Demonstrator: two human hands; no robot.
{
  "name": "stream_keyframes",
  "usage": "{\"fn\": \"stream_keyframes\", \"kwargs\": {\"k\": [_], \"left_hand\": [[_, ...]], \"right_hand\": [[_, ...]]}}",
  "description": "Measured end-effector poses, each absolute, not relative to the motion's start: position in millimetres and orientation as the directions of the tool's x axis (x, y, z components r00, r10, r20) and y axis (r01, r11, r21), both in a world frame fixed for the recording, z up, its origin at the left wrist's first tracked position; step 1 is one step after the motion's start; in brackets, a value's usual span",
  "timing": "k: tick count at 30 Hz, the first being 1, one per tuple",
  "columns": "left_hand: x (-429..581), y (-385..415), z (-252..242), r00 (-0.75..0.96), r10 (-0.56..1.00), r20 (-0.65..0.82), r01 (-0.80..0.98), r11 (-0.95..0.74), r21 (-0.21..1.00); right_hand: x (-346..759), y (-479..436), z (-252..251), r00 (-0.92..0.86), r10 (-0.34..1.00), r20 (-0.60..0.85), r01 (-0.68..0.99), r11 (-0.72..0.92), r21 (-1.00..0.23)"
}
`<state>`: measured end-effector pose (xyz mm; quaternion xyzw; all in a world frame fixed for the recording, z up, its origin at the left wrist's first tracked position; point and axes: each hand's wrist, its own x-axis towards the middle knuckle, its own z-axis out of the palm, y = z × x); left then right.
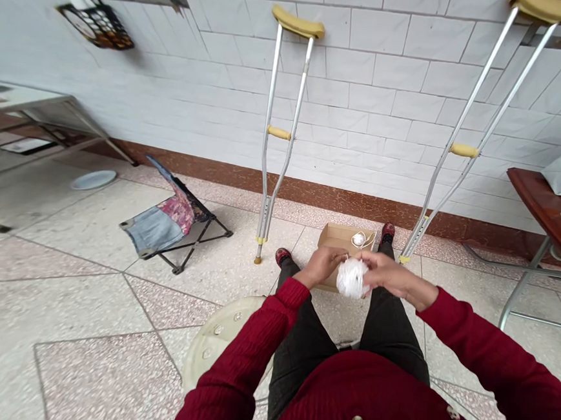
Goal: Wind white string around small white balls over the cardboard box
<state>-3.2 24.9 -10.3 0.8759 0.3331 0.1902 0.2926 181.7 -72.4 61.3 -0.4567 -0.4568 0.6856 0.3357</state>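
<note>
On the speckled terrazzo floor (78, 310) before a white tiled wall (396, 96), a fluffy, loosely wound ball of white string (353, 278) is held above the lap of the person's dark trousers (395, 322), between the bare left hand (322, 266) and right hand (387, 275). Both hands are closed on it, the right fingers (371, 261) curving over the top and the left fingers (337, 258) pressing in from the side. Below, an open brown cardboard box (331, 243) sits on the floor between the feet, holding a small white ball (358, 239) with a thin white strand (371, 242) looped beside it; whether that strand reaches the ball in the hands is too fine to tell. The main risk looks like a slip: the soft ball could fall past the knees if either hand eased off, and any taut strand could catch on the box's cardboard edge or pull the small ball out. Room is tighter ahead than overhead, with a silver aluminium crutch with yellow grips (464, 150) standing just beyond the right foot and a matching crutch (279, 132) beyond the left. A wide swing of the right elbow in its red knitted sleeve (473, 354) could knock the nearer one.
</note>
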Motion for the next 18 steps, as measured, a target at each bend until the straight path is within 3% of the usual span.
{"fn": "stream_keyframes", "kwargs": {"k": [5, 9, 11, 14, 18], "left_hand": [[8, 43, 36, 0.829, 0.53, 0.178, 0.485, -0.84, 0.244], [22, 29, 52, 0.801, 0.575, 0.167, 0.562, -0.819, 0.119], [22, 23, 52, 0.713, 0.68, 0.17, 0.659, -0.733, 0.171], [12, 18, 50, 0.588, 0.792, 0.166, 0.715, -0.604, 0.352], [-2, 16, 49, 0.61, 0.784, 0.111, 0.511, -0.497, 0.701]], "right_hand": [[179, -71, 5, -0.1, 0.921, -0.375, 0.252, -0.341, -0.905], [187, -31, -3, 0.151, 0.96, -0.236, 0.488, -0.281, -0.826], [189, -12, 3, 0.214, 0.972, -0.094, 0.594, -0.206, -0.778], [192, 6, 14, 0.228, 0.971, 0.068, 0.674, -0.107, -0.731], [202, 18, 28, 0.268, 0.947, 0.175, 0.699, -0.067, -0.712]]}}
